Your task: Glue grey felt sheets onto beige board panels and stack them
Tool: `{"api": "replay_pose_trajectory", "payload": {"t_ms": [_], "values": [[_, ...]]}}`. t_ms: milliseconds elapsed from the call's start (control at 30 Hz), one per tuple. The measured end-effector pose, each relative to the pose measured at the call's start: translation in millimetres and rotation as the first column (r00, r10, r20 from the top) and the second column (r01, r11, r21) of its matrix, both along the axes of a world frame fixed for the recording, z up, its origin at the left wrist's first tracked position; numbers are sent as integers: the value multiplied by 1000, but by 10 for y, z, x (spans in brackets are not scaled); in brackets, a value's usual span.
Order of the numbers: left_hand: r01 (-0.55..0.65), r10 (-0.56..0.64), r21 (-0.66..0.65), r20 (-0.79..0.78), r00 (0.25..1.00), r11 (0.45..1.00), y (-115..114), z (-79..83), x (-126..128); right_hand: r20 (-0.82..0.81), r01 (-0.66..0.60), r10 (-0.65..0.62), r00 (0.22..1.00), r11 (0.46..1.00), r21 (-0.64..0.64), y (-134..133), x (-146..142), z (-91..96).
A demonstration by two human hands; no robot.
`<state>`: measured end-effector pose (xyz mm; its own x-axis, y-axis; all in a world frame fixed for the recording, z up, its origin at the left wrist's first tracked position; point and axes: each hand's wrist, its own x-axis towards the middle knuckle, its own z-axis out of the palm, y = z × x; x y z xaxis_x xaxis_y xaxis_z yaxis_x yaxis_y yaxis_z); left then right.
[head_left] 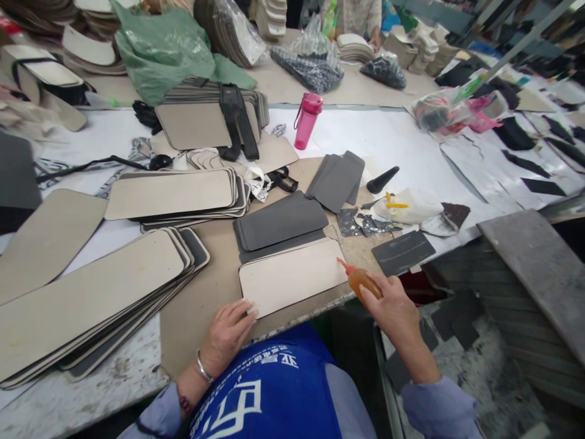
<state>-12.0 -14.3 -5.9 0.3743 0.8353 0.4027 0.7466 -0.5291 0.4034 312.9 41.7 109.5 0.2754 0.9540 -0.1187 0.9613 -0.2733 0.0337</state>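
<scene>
The worktable [201,305] spreads wide before me, and on my left a big stack of beige panels [91,299] lies fanned toward its near edge, with a second stack [169,195] behind it. In the middle rests a pile of grey pieces [278,222], overlapping and lying flat. Just in front of that pile, touching its near edge, a single beige panel [292,277] lies flat at the table's near edge, right before me. Farther back a pink water bottle [307,120] stands upright. My left hand [228,332] lies loose and flat, fingers spread, its fingertips pressing on the panel's near left corner. My right hand [395,308] is clenched around a small squeeze bottle [361,281] of amber liquid, tilted over, its red nozzle [342,263] at the panel's right edge.
</scene>
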Motion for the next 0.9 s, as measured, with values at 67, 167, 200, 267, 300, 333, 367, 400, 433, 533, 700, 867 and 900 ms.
{"api": "replay_pose_trajectory", "payload": {"t_ms": [67, 167, 200, 267, 300, 333, 367, 400, 433, 533, 700, 867, 900], "values": [[2, -2, 7, -5, 1000, 1000, -1, 2, 3, 0, -8, 8, 1000, 1000, 19, -25, -58, -8], [9, -9, 9, -9, 1000, 1000, -10, -8, 1, -102, -64, 65, 993, 998, 18, -119, -283, -24], [13, -13, 8, -8, 1000, 1000, -14, -12, -1, -177, -98, 98, 979, 995, 5, -163, -396, -31], [14, -14, 6, -9, 1000, 1000, -21, -22, -4, -355, -175, 158, 922, 985, -15, -259, -643, -46], [14, -14, 9, -13, 1000, 1000, -25, -28, -4, -437, -203, 175, 882, 979, -17, -309, -760, -54], [12, -12, 13, -15, 1000, 1000, -28, -33, -3, -500, -220, 182, 846, 975, -17, -359, -860, -62], [7, -7, 20, -15, 1000, 1000, -32, -40, -1, -544, -224, 180, 819, 974, -14, -409, -937, -69], [0, 0, 25, -12, 1000, 1000, -34, -46, 3, -570, -220, 176, 802, 975, -8, -458, -986, -73], [-5, 5, 27, -6, 1000, 1000, -37, -52, 6, -583, -214, 172, 794, 977, -4, -505, -1010, -77], [-18, 18, 20, 18, 1000, 1000, -33, -57, 13, -584, -202, 169, 794, 979, 9, -623, -963, -81], [-16, 16, 19, 24, 1000, 1000, -6, -14, 12, -542, -204, 182, 820, 979, 19, -715, -863, -109], [-20, 20, 22, 18, 1000, 1000, 2, 14, 15, -474, -259, 228, 850, 966, 0, -721, -860, -146], [-16, 16, 26, 17, 1000, 1000, 3, 17, 15, -455, -261, 230, 860, 965, -6, -715, -837, -149]]}}
